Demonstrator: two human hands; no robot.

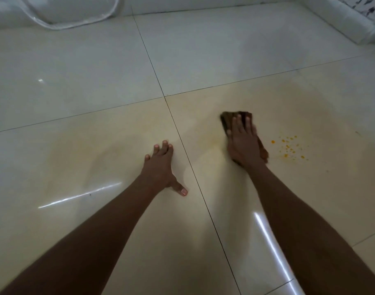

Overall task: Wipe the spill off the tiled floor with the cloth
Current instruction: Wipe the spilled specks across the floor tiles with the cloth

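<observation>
right hand (244,143) pressing flat, fingers open, on brown cloth (229,119), orange spill drops (291,146) sitting at its 3 o'clock, left hand (161,167) resting splayed, empty, on tiled floor (97,81) w/ nothing gripped

text: none readable — labels: none | brands: none | numbers, signs: none

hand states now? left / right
Left hand: open, flat on the tiled floor, holding nothing.
Right hand: open, pressed flat on the brown cloth.
</observation>
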